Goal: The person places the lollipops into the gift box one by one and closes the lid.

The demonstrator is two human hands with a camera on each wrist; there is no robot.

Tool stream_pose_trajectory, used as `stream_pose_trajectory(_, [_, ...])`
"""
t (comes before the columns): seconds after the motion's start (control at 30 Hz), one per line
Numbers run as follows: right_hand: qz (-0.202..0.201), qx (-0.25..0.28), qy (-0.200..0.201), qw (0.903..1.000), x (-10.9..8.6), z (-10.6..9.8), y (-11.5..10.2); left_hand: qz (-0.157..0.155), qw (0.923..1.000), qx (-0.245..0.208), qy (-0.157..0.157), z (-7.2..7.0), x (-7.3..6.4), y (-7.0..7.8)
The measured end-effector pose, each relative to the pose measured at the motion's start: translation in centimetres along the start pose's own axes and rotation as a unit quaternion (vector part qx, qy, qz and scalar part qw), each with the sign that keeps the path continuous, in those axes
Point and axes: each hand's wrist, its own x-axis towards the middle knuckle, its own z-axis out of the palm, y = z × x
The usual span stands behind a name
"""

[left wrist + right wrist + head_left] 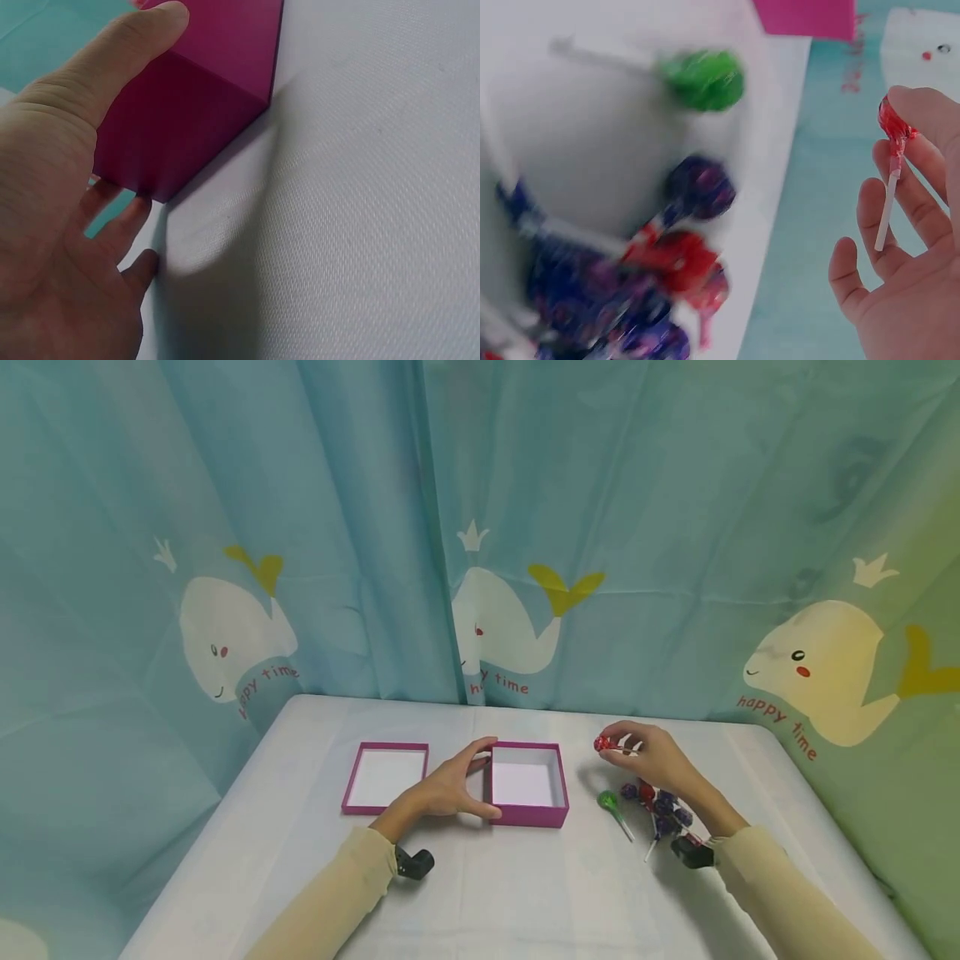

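Note:
An open magenta box (528, 816) with a white inside stands mid-table. My left hand (450, 785) holds it at its left side, thumb on the front wall and index finger at the back corner; in the left wrist view the thumb presses the magenta wall (217, 45). To the right of the box and above the table, my right hand (651, 756) pinches a red-wrapped lollipop (602, 743) by its head between thumb and fingers. Its white stick (886, 214) points back toward the palm. Below that hand lie a green lollipop (607, 800) and a pile of purple and red lollipops (663, 806).
Left of the box lies its shallow lid (386, 777), magenta-rimmed with the white inside facing up. A white cloth (480, 893) covers the table. Blue-green curtains (360, 527) with whale prints hang behind and at both sides.

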Motion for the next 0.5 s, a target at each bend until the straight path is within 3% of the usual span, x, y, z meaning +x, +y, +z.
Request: stream_pose_trajectory(0.5, [-0.069,0.062,0.021,0.9954,1.0,1.8,-4.2,0.001,1.0000,0.005,-0.004,-0.1,0.1,0.0])
